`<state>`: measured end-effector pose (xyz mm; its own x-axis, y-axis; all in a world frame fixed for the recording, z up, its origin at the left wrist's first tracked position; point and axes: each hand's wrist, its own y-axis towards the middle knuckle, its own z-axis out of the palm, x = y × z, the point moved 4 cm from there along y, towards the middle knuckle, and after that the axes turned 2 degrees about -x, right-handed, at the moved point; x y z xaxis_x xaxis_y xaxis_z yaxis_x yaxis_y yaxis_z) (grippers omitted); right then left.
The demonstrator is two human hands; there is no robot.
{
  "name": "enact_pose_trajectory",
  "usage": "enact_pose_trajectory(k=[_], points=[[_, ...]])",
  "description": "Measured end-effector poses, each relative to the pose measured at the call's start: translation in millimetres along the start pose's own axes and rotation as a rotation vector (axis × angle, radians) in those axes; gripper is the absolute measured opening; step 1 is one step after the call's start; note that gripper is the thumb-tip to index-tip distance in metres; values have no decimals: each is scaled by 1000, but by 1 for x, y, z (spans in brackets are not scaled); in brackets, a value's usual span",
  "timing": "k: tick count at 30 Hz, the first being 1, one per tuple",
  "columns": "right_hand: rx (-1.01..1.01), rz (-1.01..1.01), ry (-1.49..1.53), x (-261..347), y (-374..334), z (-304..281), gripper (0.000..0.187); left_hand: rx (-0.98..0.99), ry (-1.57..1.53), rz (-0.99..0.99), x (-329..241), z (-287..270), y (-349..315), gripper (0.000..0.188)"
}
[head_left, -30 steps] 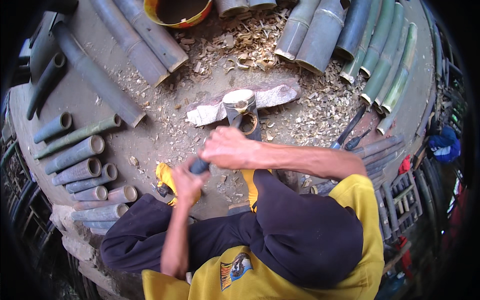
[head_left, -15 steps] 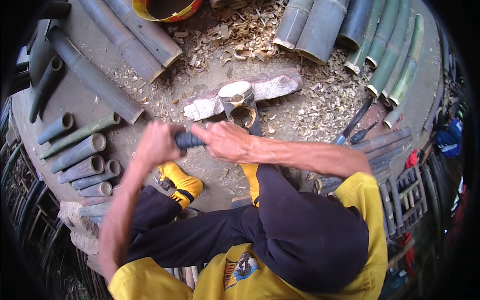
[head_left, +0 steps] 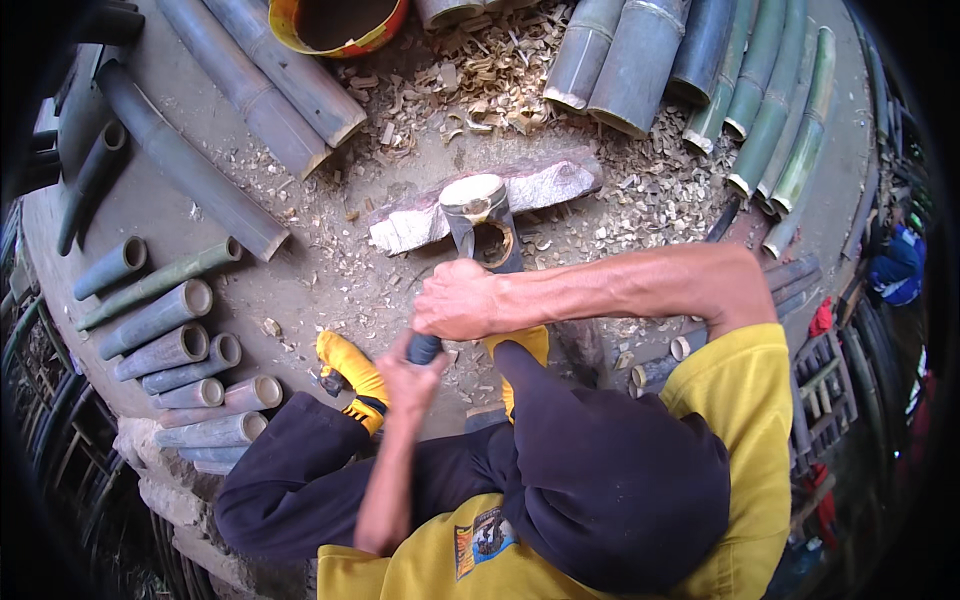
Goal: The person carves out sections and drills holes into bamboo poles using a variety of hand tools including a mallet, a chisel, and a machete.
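Note:
My left hand is closed round the near end of a tool's dark wrapped handle. Just beyond it, my right hand grips farther along the same tool, hiding its working end, so its kind cannot be made out. Close past my right knuckles lies a bamboo tube with a large opening cut in its side. Its pale cut end rests on a long rough stone block. Whether the tool touches the tube is hidden by my hand.
Short bamboo tubes lie in a row at left. Long bamboo poles and thick sections stretch away at the back. Wood shavings cover the ground near a yellow-red bucket. My yellow-socked foot is beside my left hand.
My left hand has swung right and toward my body, turning the handle from crosswise to pointing at me. My right hand has moved slightly nearer me. Tube and stone have stayed in place.

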<state>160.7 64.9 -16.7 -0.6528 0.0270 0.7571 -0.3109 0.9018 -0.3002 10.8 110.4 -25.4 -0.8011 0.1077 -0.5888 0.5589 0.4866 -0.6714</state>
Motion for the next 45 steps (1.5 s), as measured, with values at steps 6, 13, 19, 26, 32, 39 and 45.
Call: enact_pose_trajectory(k=[6,13,19,26,32,39,45], points=[[-633,349,208,-13,-10,-21,28,269,868,482,-120,-76,75,23],[-1307,491,609,-39,-43,-28,26,506,1409,969,-251,-21,124,16],[-653,280,-43,1,-49,-5,34,706,778,242,-104,-59,75,30],[-1169,452,1191,25,-132,0,62,275,322,697,-121,4,-28,77],[-1066,746,671,27,-171,98,53,804,-594,-250,-79,82,6,84],[-847,835,50,-32,-194,44,37,467,-759,-232,-110,126,52,27],[-429,498,-627,-58,-166,-66,18,443,-1629,-205,-125,116,51,26]])
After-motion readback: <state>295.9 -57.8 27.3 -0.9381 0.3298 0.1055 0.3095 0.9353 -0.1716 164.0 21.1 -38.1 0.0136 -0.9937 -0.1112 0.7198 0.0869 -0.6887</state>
